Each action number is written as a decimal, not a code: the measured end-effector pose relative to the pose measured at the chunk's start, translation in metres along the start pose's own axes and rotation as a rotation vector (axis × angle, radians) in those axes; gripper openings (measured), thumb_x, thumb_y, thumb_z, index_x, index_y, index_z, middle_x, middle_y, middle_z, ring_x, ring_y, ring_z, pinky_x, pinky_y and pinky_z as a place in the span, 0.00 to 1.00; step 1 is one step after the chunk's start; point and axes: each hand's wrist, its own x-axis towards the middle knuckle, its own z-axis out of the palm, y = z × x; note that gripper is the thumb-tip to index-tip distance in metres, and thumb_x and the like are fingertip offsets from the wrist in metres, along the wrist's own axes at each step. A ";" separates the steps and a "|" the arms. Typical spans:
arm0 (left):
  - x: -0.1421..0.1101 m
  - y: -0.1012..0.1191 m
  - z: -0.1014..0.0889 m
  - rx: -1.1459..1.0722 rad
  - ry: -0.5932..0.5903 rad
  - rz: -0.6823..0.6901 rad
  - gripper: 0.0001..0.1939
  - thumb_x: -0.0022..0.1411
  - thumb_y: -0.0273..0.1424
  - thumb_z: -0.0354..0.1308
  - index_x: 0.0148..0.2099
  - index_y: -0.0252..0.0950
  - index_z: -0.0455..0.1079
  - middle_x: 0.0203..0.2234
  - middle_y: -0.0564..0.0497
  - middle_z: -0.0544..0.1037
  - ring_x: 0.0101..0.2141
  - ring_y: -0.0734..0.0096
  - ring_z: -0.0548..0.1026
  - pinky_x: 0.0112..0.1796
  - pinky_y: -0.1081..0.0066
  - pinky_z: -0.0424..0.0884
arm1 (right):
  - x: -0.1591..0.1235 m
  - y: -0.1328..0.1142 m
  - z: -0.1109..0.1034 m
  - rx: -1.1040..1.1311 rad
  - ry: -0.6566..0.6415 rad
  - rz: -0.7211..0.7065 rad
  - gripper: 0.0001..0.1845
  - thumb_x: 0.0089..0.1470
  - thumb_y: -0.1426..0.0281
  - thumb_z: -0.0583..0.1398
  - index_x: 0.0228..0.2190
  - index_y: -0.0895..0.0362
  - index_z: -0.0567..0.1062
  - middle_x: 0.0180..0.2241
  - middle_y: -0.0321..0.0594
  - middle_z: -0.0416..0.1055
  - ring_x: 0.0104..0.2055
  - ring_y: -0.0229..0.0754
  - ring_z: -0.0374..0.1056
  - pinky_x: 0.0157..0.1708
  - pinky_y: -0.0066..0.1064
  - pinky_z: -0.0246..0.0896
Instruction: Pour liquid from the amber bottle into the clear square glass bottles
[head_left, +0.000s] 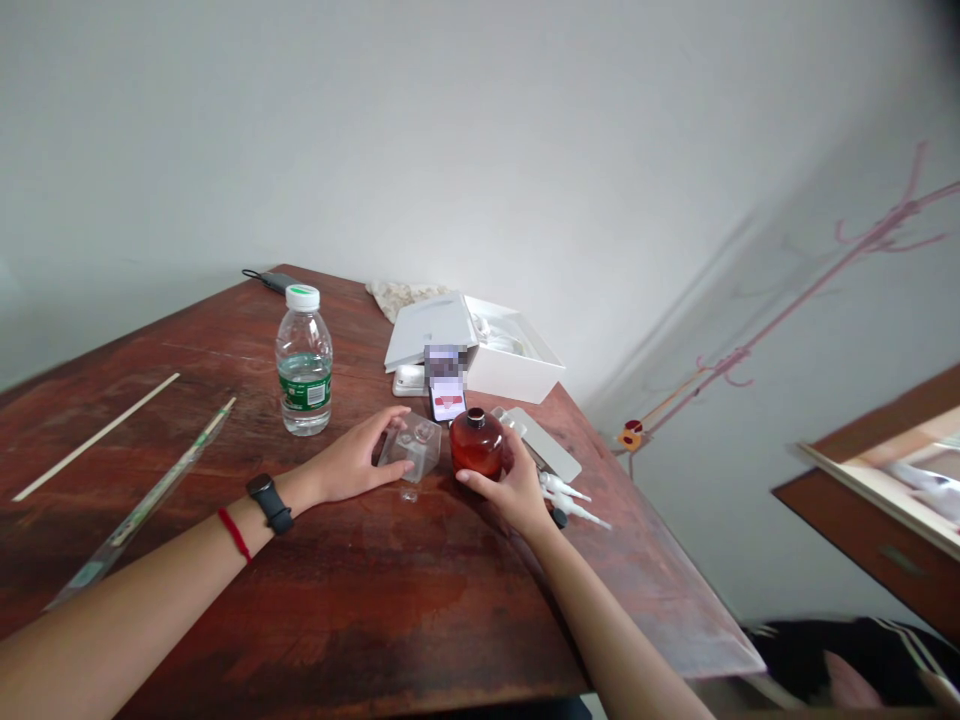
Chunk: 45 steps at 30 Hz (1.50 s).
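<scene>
On the dark red wooden table, my right hand (517, 485) is wrapped round a squat amber bottle (475, 452) with a narrow dark neck. My left hand (366, 458) grips the left side of a clear plastic box (420, 458), its thumb in front and its fingers behind. A small clear piece (409, 495) lies just before the box. Right of the bottle are white nozzle-like pump tops (566, 492), partly hidden by my right hand. A lit phone (448, 400) leans upright behind the bottle.
A water bottle (304, 375) stands at the left, beside a bare thin stick (97, 435) and wrapped chopsticks (169, 480). Behind the phone sit an open white box (517, 365) and its tilted lid (427, 330). A pink coat rack (806, 300) stands beyond the table's right edge.
</scene>
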 end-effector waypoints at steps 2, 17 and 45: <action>0.000 0.000 0.000 -0.006 0.003 0.006 0.38 0.63 0.42 0.67 0.70 0.36 0.61 0.62 0.34 0.76 0.59 0.44 0.78 0.61 0.47 0.73 | 0.000 0.000 0.000 -0.004 0.009 0.008 0.47 0.44 0.56 0.79 0.62 0.51 0.72 0.60 0.50 0.76 0.64 0.62 0.72 0.67 0.55 0.65; 0.002 0.000 -0.002 0.017 -0.019 -0.002 0.37 0.63 0.43 0.66 0.69 0.36 0.60 0.58 0.35 0.78 0.57 0.46 0.78 0.60 0.46 0.73 | 0.001 0.005 0.000 -0.001 0.014 0.033 0.53 0.40 0.53 0.80 0.63 0.52 0.70 0.60 0.52 0.77 0.65 0.62 0.71 0.67 0.54 0.65; 0.001 0.003 -0.004 0.053 -0.022 0.021 0.36 0.65 0.42 0.65 0.69 0.36 0.60 0.57 0.37 0.78 0.57 0.48 0.78 0.62 0.46 0.71 | 0.003 0.006 0.001 0.064 0.036 0.057 0.49 0.39 0.56 0.80 0.61 0.52 0.73 0.57 0.50 0.79 0.61 0.62 0.75 0.64 0.55 0.67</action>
